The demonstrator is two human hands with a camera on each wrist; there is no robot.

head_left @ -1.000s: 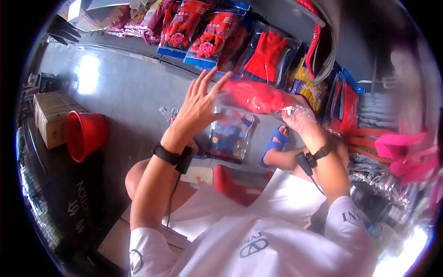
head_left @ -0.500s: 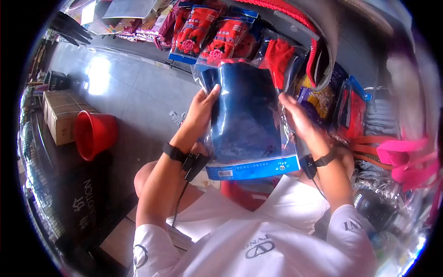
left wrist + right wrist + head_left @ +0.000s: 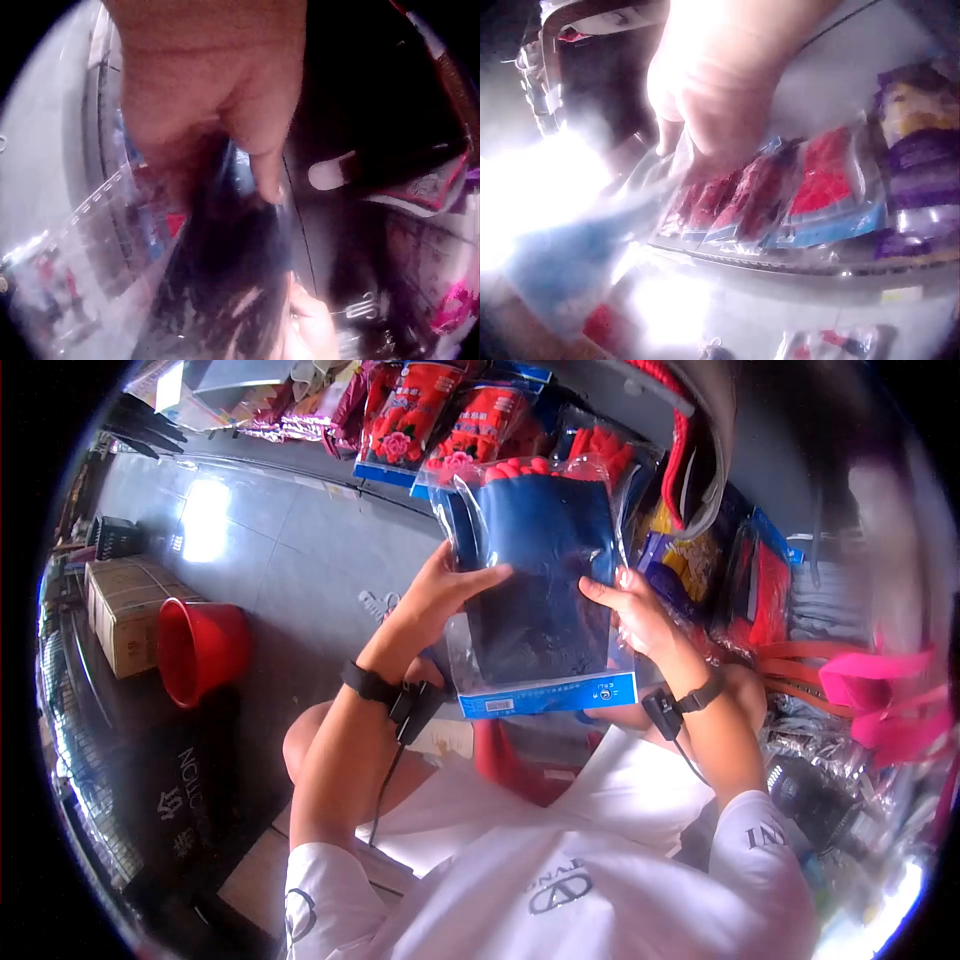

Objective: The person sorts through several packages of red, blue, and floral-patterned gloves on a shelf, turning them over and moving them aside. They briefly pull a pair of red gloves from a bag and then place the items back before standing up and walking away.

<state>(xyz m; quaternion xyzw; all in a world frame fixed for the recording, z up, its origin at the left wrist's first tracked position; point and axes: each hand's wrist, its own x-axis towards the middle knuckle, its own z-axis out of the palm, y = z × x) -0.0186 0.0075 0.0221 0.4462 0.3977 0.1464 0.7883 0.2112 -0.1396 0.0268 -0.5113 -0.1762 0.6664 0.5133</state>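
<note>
A clear plastic package [image 3: 540, 580] holding something dark blue, with red finger tips at its top and a blue strip with a barcode along its bottom edge, is held up in front of the person. My left hand [image 3: 435, 595] grips its left side, thumb across the front. On its right side my right hand [image 3: 640, 615] does the same, thumb on the front. Each hand's other fingers are mostly hidden behind it. In the left wrist view the left hand [image 3: 217, 97] bends over the dark package [image 3: 217, 262]; the right hand [image 3: 712, 97] pinches a blurred edge.
Packaged red gloves [image 3: 410, 415] lie in a row on a shelf beyond, with a purple and yellow package [image 3: 680, 560] to the right. A red bucket [image 3: 205, 650] and a cardboard box [image 3: 125, 610] stand on the floor at left. Pink straps [image 3: 880, 685] hang at right.
The package turned from its red face to its dark blue face, then moved slightly up and away. Both thumbs now lie further in over its front.
</note>
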